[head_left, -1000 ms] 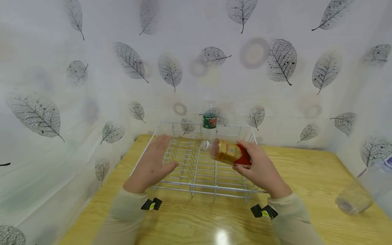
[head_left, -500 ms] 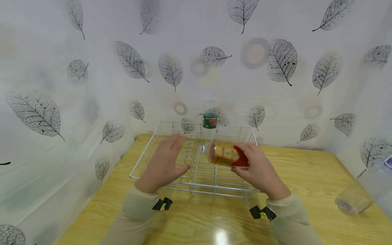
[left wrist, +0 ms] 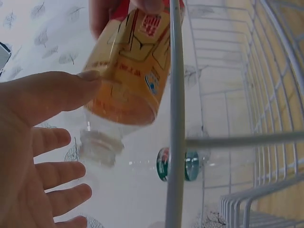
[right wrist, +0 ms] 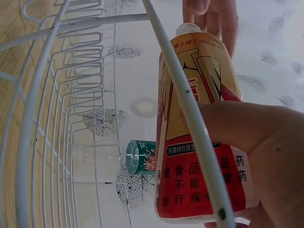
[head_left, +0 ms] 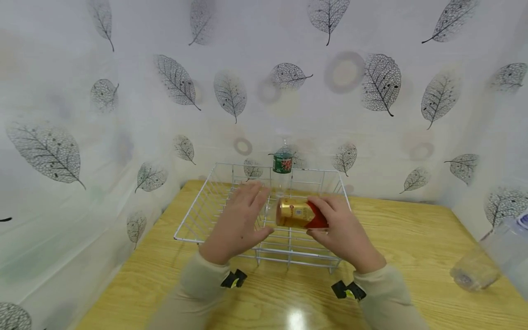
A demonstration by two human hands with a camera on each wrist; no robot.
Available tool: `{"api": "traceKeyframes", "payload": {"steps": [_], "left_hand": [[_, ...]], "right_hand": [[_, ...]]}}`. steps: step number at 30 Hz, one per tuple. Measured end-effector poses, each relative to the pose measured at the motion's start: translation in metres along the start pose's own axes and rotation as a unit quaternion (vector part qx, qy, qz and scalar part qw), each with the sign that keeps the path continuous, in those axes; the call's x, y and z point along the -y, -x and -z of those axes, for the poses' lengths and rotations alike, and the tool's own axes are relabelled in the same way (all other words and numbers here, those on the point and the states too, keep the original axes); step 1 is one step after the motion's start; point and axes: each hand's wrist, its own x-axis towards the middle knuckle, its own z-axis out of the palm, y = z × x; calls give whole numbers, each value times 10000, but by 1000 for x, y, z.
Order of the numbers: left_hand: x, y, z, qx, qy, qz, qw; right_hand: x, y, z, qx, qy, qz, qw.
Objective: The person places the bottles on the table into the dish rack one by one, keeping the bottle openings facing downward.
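Observation:
My right hand grips a plastic drink bottle with a gold and red label around its lower part. The bottle lies nearly level above a white wire rack, its neck end pointing left. My left hand is held beside that end, fingers extended and thumb spread. In the left wrist view, the left thumb overlaps the bottle's side. The whitish mouth end shows in the right wrist view. Behind stands a clear bottle with a green label, neck down in the rack.
The rack sits on a yellow wooden table, with rows of bent wire prongs on its left side. At the right edge is a clear plastic container with a purple-blue top piece. A leaf-patterned curtain hangs behind and on the left.
My left hand has moved right, up to the bottle's neck end. My right hand has shifted slightly left and down, and the held bottle has come closer to level.

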Motion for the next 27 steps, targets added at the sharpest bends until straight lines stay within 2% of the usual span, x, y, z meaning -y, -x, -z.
{"api": "traceKeyframes", "payload": {"steps": [13,27], "left_hand": [[-25,-5,-16,503,-496,-201,9973],[-27,-5,-32,22,-654,-497,9966]], "right_hand": [[12,-2,-3,-10,428,275,9987],[24,-2,-8,-172,536,541,9969]]}}
